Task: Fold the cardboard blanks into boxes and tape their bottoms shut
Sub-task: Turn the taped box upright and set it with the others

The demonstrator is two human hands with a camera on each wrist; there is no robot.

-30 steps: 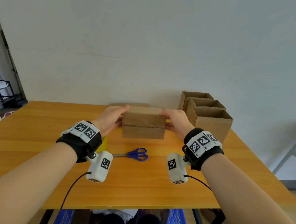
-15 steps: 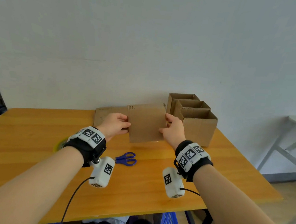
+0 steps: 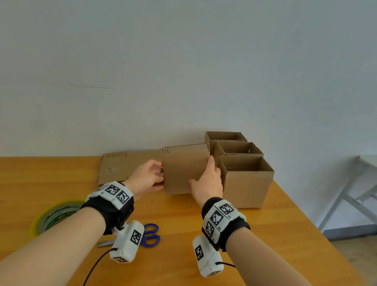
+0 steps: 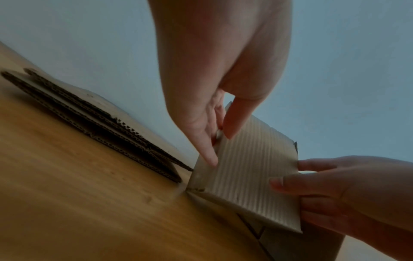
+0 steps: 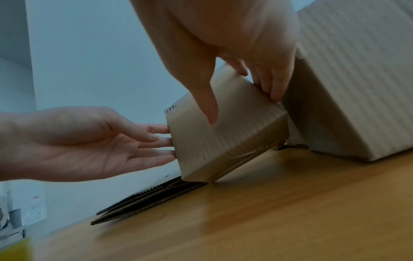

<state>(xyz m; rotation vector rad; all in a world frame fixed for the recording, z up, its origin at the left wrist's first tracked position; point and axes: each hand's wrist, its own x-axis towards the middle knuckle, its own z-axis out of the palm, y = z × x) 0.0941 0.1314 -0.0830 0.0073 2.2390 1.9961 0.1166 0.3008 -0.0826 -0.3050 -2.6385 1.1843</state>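
Head view: compared with half a second ago, the folded box (image 3: 185, 168) sits farther right, now just beside the nearest of three open finished boxes (image 3: 246, 181), and the camera has tipped up, so more wall shows. The right hand (image 3: 209, 180), which then gripped the right edge from behind, now lies across the box's front face with thumb pointing inward and fingers wrapped round the right edge. The left hand (image 3: 148, 177) is at the left edge as before, fingers curled toward it. A second ago the box lay low and closed between both hands near mid-table (image 3: 38, 185); now it stands tilted at the back, in front of the flat blanks (image 3: 120, 167). The tape roll (image 3: 56, 216) and blue scissors (image 3: 150, 234) lie in front of the left wrist.

Left wrist view: the left hand (image 4: 220, 74) pinches the box's (image 4: 248, 169) left edge, thumb on the ribbed front face, fingers behind. The right hand (image 4: 348, 192) clamps the opposite edge. The box's lower corner touches the table (image 4: 89, 203), the flat blanks (image 4: 93, 121) just beside it.

Right wrist view: the right hand (image 5: 225, 40) holds the box (image 5: 223, 134), thumb on the front, fingertips curled over the side facing the finished box (image 5: 357, 84). The left hand (image 5: 73, 143) has nearly straight, slightly spread fingers reaching behind the left edge. The box is brown, ribbed, tilted on one bottom edge, its bottom flaps not lying flush.
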